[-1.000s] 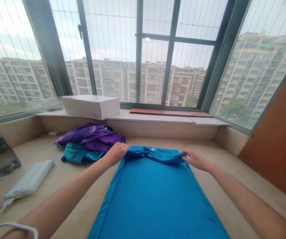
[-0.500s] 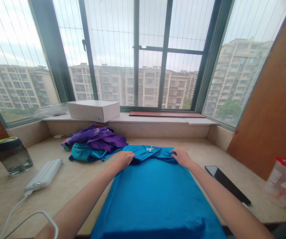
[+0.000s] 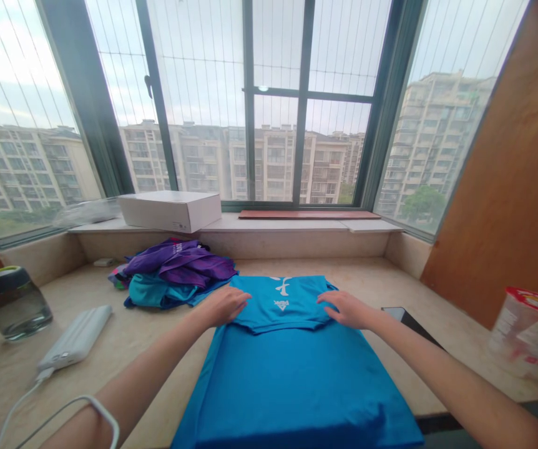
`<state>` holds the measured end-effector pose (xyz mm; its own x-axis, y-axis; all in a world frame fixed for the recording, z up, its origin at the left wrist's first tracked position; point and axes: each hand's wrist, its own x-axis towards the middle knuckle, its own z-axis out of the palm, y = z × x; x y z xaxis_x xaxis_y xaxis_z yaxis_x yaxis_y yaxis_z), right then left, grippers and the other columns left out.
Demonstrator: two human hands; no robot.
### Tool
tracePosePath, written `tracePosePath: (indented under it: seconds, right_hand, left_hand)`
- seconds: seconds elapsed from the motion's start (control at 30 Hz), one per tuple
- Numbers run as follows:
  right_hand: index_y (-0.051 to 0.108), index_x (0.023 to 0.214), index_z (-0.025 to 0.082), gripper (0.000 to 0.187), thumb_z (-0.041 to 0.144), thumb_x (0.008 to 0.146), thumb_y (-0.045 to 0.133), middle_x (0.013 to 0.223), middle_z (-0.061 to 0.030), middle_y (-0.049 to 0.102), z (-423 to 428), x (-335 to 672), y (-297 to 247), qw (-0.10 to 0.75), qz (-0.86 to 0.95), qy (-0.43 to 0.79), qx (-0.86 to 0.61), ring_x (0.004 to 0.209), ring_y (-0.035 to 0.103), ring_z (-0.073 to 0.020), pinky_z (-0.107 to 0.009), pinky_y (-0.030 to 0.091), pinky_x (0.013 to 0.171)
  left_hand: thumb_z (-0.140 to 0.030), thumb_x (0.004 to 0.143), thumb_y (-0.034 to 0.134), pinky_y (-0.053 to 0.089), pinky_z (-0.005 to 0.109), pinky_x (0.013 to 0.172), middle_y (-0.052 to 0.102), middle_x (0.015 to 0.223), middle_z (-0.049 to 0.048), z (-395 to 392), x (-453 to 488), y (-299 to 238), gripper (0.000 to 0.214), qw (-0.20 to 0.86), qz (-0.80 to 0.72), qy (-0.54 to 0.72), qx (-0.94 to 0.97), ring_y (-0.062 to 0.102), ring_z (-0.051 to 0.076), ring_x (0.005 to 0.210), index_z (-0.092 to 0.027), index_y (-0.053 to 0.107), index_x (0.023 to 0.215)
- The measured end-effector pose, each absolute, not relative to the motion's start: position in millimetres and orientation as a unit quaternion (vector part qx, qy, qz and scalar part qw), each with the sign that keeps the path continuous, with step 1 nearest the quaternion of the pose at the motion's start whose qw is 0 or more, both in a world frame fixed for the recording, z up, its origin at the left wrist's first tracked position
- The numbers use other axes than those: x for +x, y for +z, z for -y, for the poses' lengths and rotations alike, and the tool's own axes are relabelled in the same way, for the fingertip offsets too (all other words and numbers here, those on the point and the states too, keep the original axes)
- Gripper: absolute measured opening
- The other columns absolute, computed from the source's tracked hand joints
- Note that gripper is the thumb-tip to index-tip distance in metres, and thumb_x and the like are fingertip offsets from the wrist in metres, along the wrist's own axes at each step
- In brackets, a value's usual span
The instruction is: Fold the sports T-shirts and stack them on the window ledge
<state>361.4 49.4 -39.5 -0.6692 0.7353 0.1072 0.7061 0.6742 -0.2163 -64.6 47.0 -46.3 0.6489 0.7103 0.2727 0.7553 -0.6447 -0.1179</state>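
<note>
A blue shirt (image 3: 292,380) lies spread over the stone counter and down past its front edge. Its far end is folded toward me as a flap (image 3: 254,308), which bears white printed marks. My left hand (image 3: 224,307) rests at the flap's left edge, fingers loosely bent and not wrapped around the cloth. On the opposite edge is my right hand (image 3: 347,308), thumb and fingers apart, fingertips on or just over the fabric. A heap of purple and blue clothes (image 3: 175,271) lies beyond my left hand.
On the left are a water bottle (image 3: 14,305) and a white power bank (image 3: 75,337) with a cable (image 3: 86,399) passing my left forearm. A dark phone (image 3: 412,324) is partly behind my right forearm. A plastic tub (image 3: 526,330) stands far right; a white box (image 3: 170,211) sits on the sill.
The bunched far end of the shirt has come down flat toward me, showing more white print. Both hands have moved slightly nearer and loosened from the cloth. The view has shifted a little.
</note>
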Motion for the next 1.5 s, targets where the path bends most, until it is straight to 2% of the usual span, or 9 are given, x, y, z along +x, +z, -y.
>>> tracePosePath:
  seconds: [0.17, 0.33, 0.53, 0.67, 0.77, 1.0, 1.17, 1.33, 1.5]
  right_hand:
    - [0.075, 0.111, 0.026, 0.027, 0.035, 0.098, 0.052, 0.118, -0.0069, 0.075, -77.4, 343.1, -36.6, 0.048, 0.875, 0.065, -0.477, 0.111, 0.067, -0.0262, -0.034, 0.046, 0.096]
    - [0.068, 0.127, 0.017, 0.036, 0.029, 0.096, 0.054, 0.124, -0.0176, 0.071, -137.4, 345.3, -41.0, 0.078, 0.781, 0.036, -0.618, 0.116, 0.066, -0.0318, -0.038, 0.05, 0.093]
    - [0.07, 0.126, 0.02, 0.041, 0.026, 0.085, 0.071, 0.122, -0.0109, 0.074, -182.6, 346.7, -57.8, 0.084, 0.746, 0.07, -0.657, 0.111, 0.069, -0.0251, -0.028, 0.051, 0.089]
    - [0.067, 0.131, 0.02, 0.038, 0.026, 0.095, 0.054, 0.13, -0.0139, 0.069, -200.1, 354.1, -56.8, 0.083, 0.739, 0.058, -0.666, 0.119, 0.064, -0.0292, -0.037, 0.049, 0.095]
    - [0.063, 0.136, 0.024, 0.042, 0.032, 0.095, 0.057, 0.141, -0.0139, 0.062, -207.4, 355.2, -56.3, 0.068, 0.752, 0.051, -0.654, 0.129, 0.057, -0.0335, -0.046, 0.044, 0.101]
    - [0.071, 0.124, 0.028, 0.036, 0.026, 0.088, 0.068, 0.121, -0.0099, 0.074, -203.0, 346.8, -55.8, 0.03, 0.782, 0.043, -0.621, 0.119, 0.062, -0.0329, -0.05, 0.04, 0.101]
    - [0.076, 0.11, 0.023, 0.024, 0.025, 0.091, 0.061, 0.123, -0.0131, 0.07, -203.4, 346.3, -17.9, 0.077, 0.776, -0.004, -0.625, 0.119, 0.06, -0.0337, -0.05, 0.04, 0.099]
    - [0.068, 0.123, 0.02, 0.033, 0.028, 0.097, 0.05, 0.132, -0.0128, 0.065, -192.3, 359.8, 37.1, 0.152, 0.783, -0.037, -0.602, 0.122, 0.057, -0.029, -0.04, 0.041, 0.101]
    - [0.071, 0.112, 0.02, 0.024, 0.022, 0.091, 0.058, 0.112, -0.0067, 0.074, -142.6, 372.9, 37.8, 0.122, 0.841, 0.002, -0.527, 0.102, 0.067, -0.0216, -0.027, 0.045, 0.088]
  left_hand:
    - [-0.009, 0.09, 0.054, 0.048, 0.04, 0.101, 0.07, 0.122, 0.0185, -98.1, -52.2, -46.3, 0.033, 0.075, 0.526, -0.086, -0.843, 0.066, 0.03, 0.116, -0.015, 0.069, 0.119]
    - [-0.018, 0.098, 0.047, 0.052, 0.044, 0.095, 0.071, 0.12, 0.0238, -132.1, -60.1, -53.1, 0.032, 0.056, 0.609, -0.067, -0.788, 0.067, 0.035, 0.116, -0.01, 0.068, 0.12]
    - [-0.027, 0.099, 0.051, 0.051, 0.038, 0.098, 0.066, 0.133, 0.0183, -144.5, -73.2, -58.6, 0.034, 0.032, 0.636, -0.066, -0.768, 0.063, 0.032, 0.124, -0.017, 0.064, 0.129]
    - [-0.029, 0.097, 0.054, 0.049, 0.035, 0.1, 0.067, 0.134, 0.0147, -150.8, -79.6, -59.9, 0.033, 0.009, 0.634, -0.065, -0.771, 0.063, 0.029, 0.124, -0.02, 0.066, 0.126]
    - [-0.029, 0.095, 0.058, 0.049, 0.033, 0.1, 0.07, 0.129, 0.0138, -156.8, -83.0, -57.7, 0.03, -0.012, 0.628, -0.058, -0.776, 0.065, 0.028, 0.12, -0.019, 0.069, 0.121]
    - [-0.021, 0.082, 0.069, 0.052, 0.028, 0.087, 0.076, 0.102, 0.0076, -157.8, -85.0, -44.9, 0.013, -0.026, 0.617, -0.064, -0.784, 0.071, 0.026, 0.101, -0.02, 0.075, 0.094]
    - [-0.024, 0.091, 0.057, 0.053, 0.032, 0.086, 0.07, 0.11, 0.0101, -157.1, -80.3, -8.5, 0.017, 0.036, 0.63, -0.15, -0.761, 0.068, 0.026, 0.103, -0.02, 0.07, 0.102]
    - [-0.024, 0.099, 0.043, 0.048, 0.036, 0.099, 0.069, 0.117, 0.0122, -147.5, -82.7, 44.0, 0.027, 0.089, 0.606, -0.235, -0.755, 0.064, 0.026, 0.112, -0.016, 0.063, 0.116]
    - [-0.021, 0.095, 0.05, 0.05, 0.031, 0.088, 0.074, 0.106, 0.0062, -95.0, -95.2, 42.3, 0.022, 0.067, 0.559, -0.202, -0.801, 0.069, 0.024, 0.1, -0.019, 0.065, 0.111]
